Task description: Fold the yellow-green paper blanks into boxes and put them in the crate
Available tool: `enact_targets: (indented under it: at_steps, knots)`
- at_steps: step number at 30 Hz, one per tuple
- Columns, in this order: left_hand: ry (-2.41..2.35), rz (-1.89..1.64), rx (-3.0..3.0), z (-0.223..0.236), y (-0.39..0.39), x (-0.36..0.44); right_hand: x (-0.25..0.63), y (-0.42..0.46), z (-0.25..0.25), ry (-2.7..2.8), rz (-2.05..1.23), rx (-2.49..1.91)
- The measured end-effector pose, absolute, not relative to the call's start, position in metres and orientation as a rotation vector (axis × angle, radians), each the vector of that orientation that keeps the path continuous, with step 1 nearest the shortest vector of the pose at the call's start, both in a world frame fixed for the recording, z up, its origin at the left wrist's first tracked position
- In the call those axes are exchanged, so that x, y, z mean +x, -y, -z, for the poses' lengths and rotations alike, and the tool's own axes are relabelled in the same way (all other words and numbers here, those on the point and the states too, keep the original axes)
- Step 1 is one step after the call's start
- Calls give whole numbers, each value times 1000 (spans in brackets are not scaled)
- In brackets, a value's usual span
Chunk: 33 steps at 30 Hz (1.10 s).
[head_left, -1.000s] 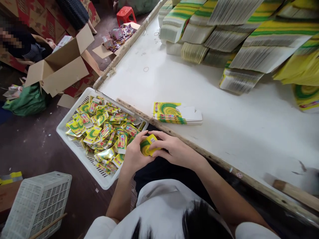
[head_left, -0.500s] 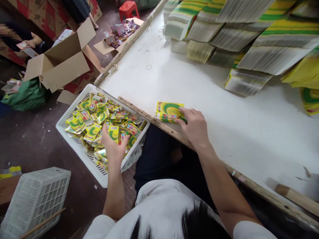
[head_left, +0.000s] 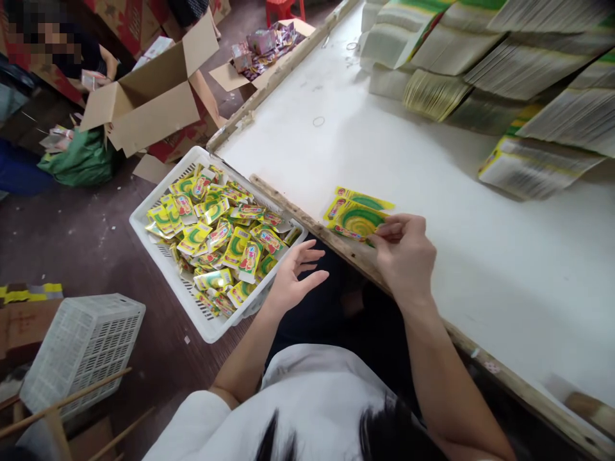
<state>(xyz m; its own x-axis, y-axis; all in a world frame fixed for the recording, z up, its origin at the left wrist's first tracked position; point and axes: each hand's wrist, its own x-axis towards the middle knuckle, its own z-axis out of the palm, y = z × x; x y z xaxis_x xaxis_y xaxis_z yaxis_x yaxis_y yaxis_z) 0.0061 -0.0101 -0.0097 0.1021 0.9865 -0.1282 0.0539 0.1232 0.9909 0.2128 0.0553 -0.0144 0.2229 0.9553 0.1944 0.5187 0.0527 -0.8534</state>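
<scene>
Between the thumb and fingers of my right hand (head_left: 406,253) is the right end of a flat yellow-green printed carton (head_left: 355,218). At least one more carton shows beneath it, by the table's wooden edge. My left hand (head_left: 298,275) hangs in front of that edge, fingers spread and nothing in it, to the left of the held carton. Close by on its left stands a white plastic basket (head_left: 166,291), heaped with small yellow-green printed packets (head_left: 235,246).
Stacks of flat cartons (head_left: 538,89) cover the far right of the white table (head_left: 298,153). Beyond the basket stands an open cardboard box (head_left: 156,115); another person sits behind it. An upturned white crate (head_left: 86,346) lies lower left, with wooden sticks across it. A red stool (head_left: 284,9) is farther back.
My left hand has come out of the basket toward the table edge, leaving a packet on the heap. My right hand now pinches a carton and lifts its end. The view has shifted left.
</scene>
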Motion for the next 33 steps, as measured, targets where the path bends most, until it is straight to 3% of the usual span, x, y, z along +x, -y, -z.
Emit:
enact_targets:
  at_steps: [7,12,17,33]
  knots:
    - [-1124,-1453,974,-4,-3,34,171,-18,-15,1613,-1248,-1089]
    - [-1324,-1736,1156,-19,-8,38,139,2,-10,1228,-1309,-1055]
    - [-1297,-1803,1133,-17,-9,35,136,3,-11,1132,-1483,-970]
    - [-1062,-1866,745,-11,-16,35,141,12,-12,1573,-1356,-893]
